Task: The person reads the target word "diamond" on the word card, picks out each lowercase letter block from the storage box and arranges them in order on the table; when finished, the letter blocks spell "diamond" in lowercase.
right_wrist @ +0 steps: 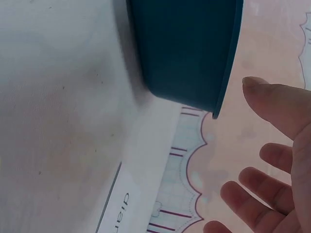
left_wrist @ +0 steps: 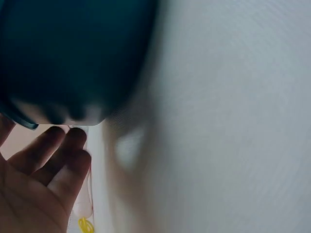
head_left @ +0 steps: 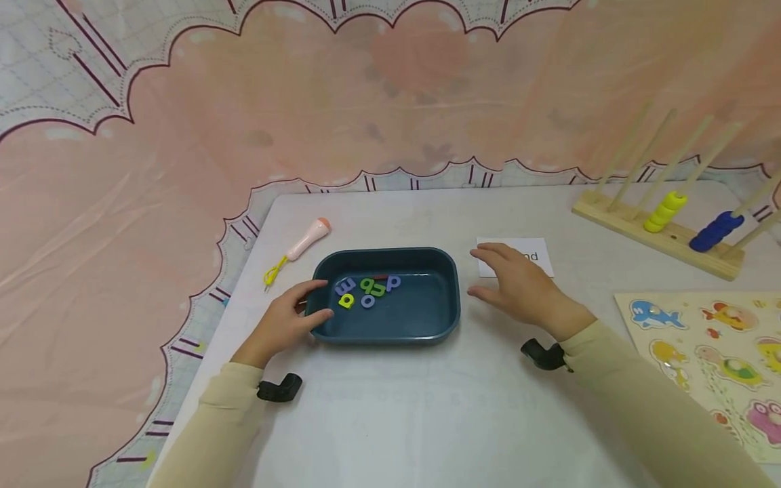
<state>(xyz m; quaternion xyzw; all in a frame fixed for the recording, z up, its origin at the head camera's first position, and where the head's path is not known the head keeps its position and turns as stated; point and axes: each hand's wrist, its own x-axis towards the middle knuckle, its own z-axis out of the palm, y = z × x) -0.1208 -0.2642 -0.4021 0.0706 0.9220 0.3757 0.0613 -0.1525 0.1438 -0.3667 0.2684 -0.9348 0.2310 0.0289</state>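
A dark teal tray [head_left: 421,332] lies on the white table, with several small plastic letters [head_left: 372,287] in purple, green, yellow and red gathered in its left half. At the tray's left end, my left hand [head_left: 283,322] grips the rim, with thumb and forefinger over the edge. Its other fingers [left_wrist: 73,170] lie along the outside of the end wall in the left wrist view. To the right of the tray, my right hand [head_left: 518,288] holds nothing, its fingers spread and gently bent. Behind that hand, a white card [head_left: 488,268] with printed letters is partly covered.
A pink stick with an orange end and a yellow loop [head_left: 308,238] lies behind the tray on the left. A wooden peg rack [head_left: 631,224] with yellow and blue beads stands at the back right. In front of it lies an animal picture board [head_left: 647,346].
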